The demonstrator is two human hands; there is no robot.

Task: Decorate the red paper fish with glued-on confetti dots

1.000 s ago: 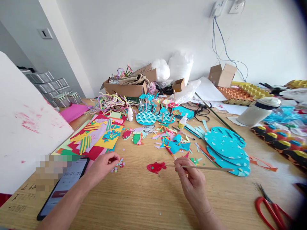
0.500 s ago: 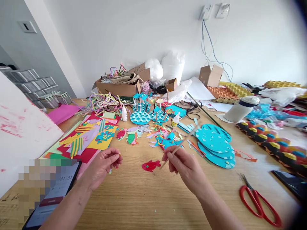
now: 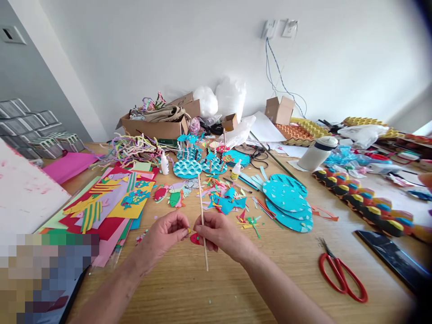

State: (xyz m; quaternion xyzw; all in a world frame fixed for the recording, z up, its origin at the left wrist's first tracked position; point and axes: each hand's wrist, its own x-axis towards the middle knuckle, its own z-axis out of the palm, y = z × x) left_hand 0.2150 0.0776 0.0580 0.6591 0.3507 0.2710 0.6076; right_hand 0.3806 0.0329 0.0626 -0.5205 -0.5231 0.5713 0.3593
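My right hand (image 3: 218,234) is closed around a thin wooden stick (image 3: 201,202), which stands nearly upright and reaches below the fingers. A red paper fish (image 3: 195,239) shows beside those fingertips, mostly covered by the hand; I cannot tell whether they grip it or it lies on the table. With thumb and forefinger, my left hand (image 3: 170,229) pinches a small yellow piece (image 3: 189,230) close to the fish. Beyond both hands lie cut paper fish (image 3: 175,198) and a heap of coloured paper scraps (image 3: 229,200).
Red-handled scissors (image 3: 340,274) and a dark phone (image 3: 388,256) lie at right. Stacked blue discs (image 3: 286,198) are nearer the middle. Coloured paper sheets (image 3: 111,216) cover the left side. Glue bottles (image 3: 165,164) and wavy blue models (image 3: 187,168) stand farther back.
My hands have come together over the red fish. The stick has swung from a slant to nearly upright. The view has turned a little to the right.
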